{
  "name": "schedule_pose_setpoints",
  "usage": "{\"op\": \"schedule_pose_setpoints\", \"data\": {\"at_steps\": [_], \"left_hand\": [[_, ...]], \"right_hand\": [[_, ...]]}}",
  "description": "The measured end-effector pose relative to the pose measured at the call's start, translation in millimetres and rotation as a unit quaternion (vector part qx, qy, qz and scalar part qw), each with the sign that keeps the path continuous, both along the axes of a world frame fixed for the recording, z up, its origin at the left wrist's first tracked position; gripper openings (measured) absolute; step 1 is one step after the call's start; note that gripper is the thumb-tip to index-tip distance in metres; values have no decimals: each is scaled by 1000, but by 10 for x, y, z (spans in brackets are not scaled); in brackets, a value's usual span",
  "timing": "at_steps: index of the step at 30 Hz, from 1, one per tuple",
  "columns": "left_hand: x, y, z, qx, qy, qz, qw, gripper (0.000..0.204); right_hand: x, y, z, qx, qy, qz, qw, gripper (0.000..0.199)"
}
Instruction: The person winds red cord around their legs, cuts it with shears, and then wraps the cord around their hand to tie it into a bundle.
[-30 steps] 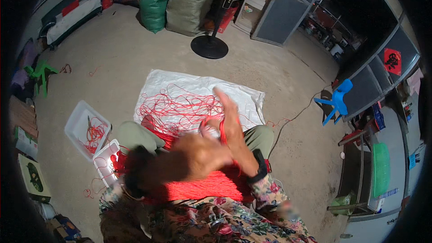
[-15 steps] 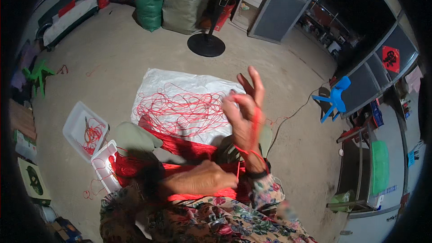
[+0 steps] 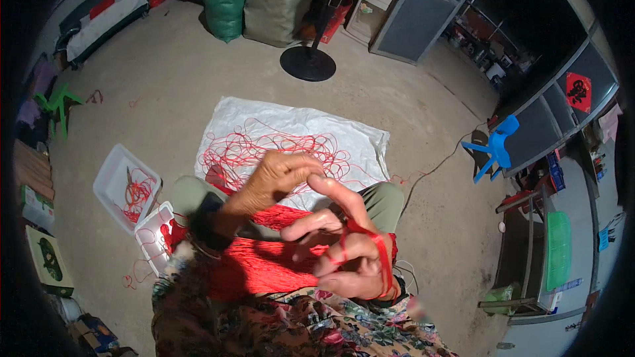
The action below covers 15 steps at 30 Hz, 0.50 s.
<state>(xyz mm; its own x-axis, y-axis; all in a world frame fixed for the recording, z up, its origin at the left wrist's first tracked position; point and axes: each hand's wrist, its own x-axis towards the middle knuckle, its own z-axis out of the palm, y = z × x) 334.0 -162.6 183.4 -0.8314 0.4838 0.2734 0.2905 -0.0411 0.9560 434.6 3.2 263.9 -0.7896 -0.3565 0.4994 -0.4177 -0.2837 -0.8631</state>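
My right hand (image 3: 354, 244) is raised over my lap with red cord (image 3: 382, 251) looped round its palm and fingers. Its lower fingers curl on the cord, while the index finger points up toward my left hand (image 3: 281, 175). The left hand's fingers are pressed together at that fingertip; what they pinch, if anything, is hidden. Beneath both hands a thick bundle of red cords (image 3: 261, 268) lies across my lap. Beyond my knees, loose tangled red cord (image 3: 264, 149) spreads over a white woven sheet (image 3: 364, 135) on the floor.
At left stand a clear plastic bin (image 3: 109, 182) with cord inside and a smaller white tray (image 3: 147, 241). A black fan base (image 3: 307, 64) and large sacks (image 3: 278, 6) are ahead. A blue child's chair (image 3: 496, 145) and a metal rack (image 3: 529, 244) stand at right.
My left hand has moved up and forward from the lap to the right fingertips. My right hand has lowered and turned, its pinch opened, cord still round it. The view shifted slightly.
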Motion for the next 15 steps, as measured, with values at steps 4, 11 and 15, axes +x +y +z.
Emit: {"op": "schedule_pose_setpoints", "data": {"at_steps": [4, 11, 15], "left_hand": [[686, 406, -262, -145, 201, -143, 958, 12], [672, 33, 483, -170, 428, -33, 887, 7], [165, -227, 612, -133, 377, 8, 917, 19]], "right_hand": [[-418, 40, -154, -88, -16, -162, 983, 8], [-603, 55, -490, 355, 236, -222, 877, 18], [-158, -5, -365, 236, 142, -122, 953, 15]]}}
